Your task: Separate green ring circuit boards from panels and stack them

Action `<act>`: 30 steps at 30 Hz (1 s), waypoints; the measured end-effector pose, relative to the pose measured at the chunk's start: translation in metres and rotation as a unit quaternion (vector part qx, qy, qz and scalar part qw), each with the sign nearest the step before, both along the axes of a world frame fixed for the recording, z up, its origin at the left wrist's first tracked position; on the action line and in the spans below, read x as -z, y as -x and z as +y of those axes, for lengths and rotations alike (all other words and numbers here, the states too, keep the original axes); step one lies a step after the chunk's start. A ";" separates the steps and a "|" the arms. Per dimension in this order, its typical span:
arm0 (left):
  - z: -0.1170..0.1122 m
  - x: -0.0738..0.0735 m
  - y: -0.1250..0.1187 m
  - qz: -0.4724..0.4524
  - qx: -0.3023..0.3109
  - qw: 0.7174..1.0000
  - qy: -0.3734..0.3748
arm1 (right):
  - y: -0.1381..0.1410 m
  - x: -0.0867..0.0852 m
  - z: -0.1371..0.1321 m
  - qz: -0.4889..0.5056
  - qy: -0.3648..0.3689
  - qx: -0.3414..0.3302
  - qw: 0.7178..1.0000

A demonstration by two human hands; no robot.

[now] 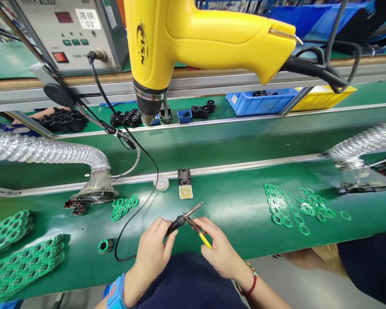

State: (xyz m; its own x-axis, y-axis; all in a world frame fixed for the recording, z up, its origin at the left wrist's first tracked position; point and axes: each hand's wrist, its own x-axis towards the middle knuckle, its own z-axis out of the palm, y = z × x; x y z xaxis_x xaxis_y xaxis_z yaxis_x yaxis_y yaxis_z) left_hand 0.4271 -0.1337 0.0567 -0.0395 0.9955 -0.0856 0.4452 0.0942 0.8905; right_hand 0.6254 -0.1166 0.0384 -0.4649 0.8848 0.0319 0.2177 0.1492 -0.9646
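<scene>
My left hand (pixel 152 251) is wrapped round the black handle of a soldering iron (pixel 184 218); the iron's metal tip points up and to the right over the green bench. My right hand (pixel 218 249) is closed on yellow-handled tweezers (pixel 202 237), whose tips meet the iron's shaft between my two hands. Whether the tweezers grip a small part I cannot tell. The iron's black cable (pixel 138 214) loops left and back to a grey soldering station (pixel 70 30).
A yellow heat gun (pixel 196 34) hangs above. Green ring boards lie in heaps at right (pixel 296 206), centre-left (pixel 124 206) and far left (pixel 16 257). There is a solder spool (pixel 105 246), a tip-cleaner stand (pixel 185 183), fume hoses (pixel 45 150), and another person's leg (pixel 366 266) at right.
</scene>
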 end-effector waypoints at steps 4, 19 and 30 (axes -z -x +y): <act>0.002 -0.002 0.010 -0.358 0.226 0.846 0.326 | -0.004 -0.004 0.003 0.068 -0.035 -0.071 0.995; 0.002 -0.002 0.008 -0.350 0.237 0.847 0.322 | -0.006 -0.004 -0.001 0.081 -0.054 -0.075 0.992; 0.001 -0.009 -0.003 0.029 0.060 0.998 -0.005 | 0.002 0.001 -0.010 0.028 -0.008 0.017 0.999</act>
